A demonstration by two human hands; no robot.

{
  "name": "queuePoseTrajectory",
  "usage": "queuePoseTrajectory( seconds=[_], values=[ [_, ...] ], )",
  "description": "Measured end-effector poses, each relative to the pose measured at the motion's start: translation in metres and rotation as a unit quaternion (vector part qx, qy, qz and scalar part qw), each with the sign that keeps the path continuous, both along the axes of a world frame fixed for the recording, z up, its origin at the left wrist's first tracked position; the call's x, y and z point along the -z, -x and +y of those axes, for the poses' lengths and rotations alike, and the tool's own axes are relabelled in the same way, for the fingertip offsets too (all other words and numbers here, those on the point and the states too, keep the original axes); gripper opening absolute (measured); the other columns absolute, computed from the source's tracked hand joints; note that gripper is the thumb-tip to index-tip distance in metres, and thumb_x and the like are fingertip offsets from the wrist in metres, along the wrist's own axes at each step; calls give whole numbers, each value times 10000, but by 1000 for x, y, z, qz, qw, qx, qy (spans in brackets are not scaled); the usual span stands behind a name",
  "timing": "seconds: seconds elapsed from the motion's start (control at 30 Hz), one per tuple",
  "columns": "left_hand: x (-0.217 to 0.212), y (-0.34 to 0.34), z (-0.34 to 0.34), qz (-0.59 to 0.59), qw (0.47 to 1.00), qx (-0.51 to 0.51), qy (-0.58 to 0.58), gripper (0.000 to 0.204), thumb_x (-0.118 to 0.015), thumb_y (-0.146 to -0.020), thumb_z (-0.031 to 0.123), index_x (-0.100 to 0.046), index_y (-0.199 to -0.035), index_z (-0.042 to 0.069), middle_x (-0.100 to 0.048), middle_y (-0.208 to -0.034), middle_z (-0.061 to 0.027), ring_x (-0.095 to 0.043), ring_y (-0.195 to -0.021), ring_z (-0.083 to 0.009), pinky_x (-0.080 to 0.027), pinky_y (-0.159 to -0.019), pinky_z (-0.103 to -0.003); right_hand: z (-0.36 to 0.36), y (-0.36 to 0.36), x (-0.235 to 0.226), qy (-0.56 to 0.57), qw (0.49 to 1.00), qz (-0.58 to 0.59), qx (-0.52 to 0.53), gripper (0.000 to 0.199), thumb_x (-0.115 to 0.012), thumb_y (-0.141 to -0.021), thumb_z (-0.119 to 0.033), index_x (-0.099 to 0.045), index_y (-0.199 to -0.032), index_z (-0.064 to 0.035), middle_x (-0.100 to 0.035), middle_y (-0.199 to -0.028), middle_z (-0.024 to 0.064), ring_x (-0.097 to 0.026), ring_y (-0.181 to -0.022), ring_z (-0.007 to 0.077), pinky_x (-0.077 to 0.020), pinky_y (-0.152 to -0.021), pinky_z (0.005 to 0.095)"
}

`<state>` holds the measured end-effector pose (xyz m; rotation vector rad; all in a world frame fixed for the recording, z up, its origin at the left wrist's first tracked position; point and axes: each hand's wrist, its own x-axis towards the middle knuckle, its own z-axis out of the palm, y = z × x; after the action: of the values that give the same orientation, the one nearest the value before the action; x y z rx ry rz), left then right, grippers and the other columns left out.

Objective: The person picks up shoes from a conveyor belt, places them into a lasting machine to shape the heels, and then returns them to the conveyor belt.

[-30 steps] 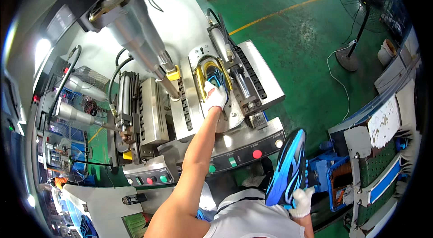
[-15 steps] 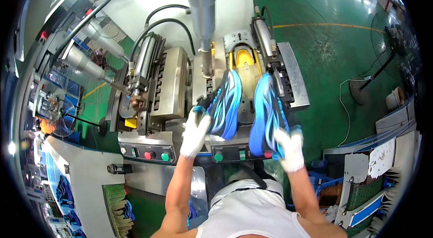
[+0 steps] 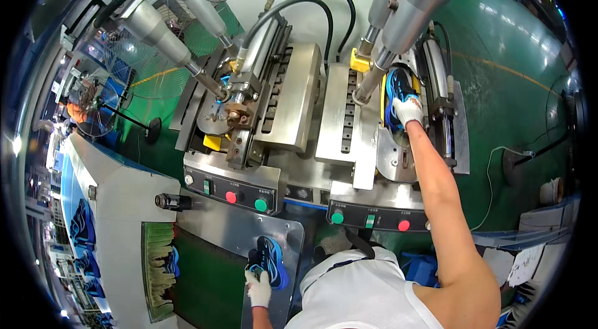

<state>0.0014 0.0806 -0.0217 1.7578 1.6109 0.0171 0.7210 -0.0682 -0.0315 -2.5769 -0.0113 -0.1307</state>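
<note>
In a white glove, my right hand (image 3: 408, 111) grips a blue and black sports shoe (image 3: 398, 85) that sits in the right-hand station of a pressing machine. Part of that shoe is hidden under the hand and behind a metal press rod (image 3: 372, 83). Low on the left, my gloved left hand (image 3: 258, 290) is closed at the collar end of another blue and black sports shoe (image 3: 273, 262). This one is at a grey metal shelf (image 3: 289, 238) below the control panels.
The machine's left station (image 3: 215, 118) stands beside two steel blocks (image 3: 294, 93). Control panels (image 3: 230, 190) with red and green buttons run along the front. A bristle-edged opening (image 3: 156, 273) is at the lower left, with more shoes (image 3: 83, 224) beyond. Fans (image 3: 95, 104) flank the machine.
Both shoes were held before the right station. Now the right-hand shoe is inside that station, and my left hand has carried the other down to the shelf. The view has shifted.
</note>
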Motion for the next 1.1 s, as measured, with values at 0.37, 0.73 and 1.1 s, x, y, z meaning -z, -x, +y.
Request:
queuePoseTrajectory(
  seconds=[0.37,0.73,1.1],
  values=[
    [89,-5,-26,55,996,-59,-34,677,-608,-951,166,-313,-1532,-18,-504,-1449,-286,-539,-1304,-407,-410,-1107,-457,23,34,-20,95,993,44,-47,484,-689,-813,-388,-691,-1114,-8,-667,-1262,238,-660,-1154,402,-530,-986,471],
    [100,19,-13,-4,992,-7,-123,685,-679,-933,313,-436,-1475,-27,-488,-1478,-266,-483,-1360,-426,-394,-1142,-454,-8,-24,8,59,971,13,-233,247,-734,-847,-269,-737,-931,-37,-715,-891,64,-637,-752,200,-502,-708,415],
    [121,114,-1,-67,984,-106,-126,847,-828,-794,281,-410,-1480,14,-537,-1402,-270,-520,-1318,-431,-427,-1100,-499,59,458,37,435,796,-67,-416,972,-777,-781,-359,-342,-1594,-51,-252,-1664,231,-154,-1561,431,-113,-1248,611]
  ],
)
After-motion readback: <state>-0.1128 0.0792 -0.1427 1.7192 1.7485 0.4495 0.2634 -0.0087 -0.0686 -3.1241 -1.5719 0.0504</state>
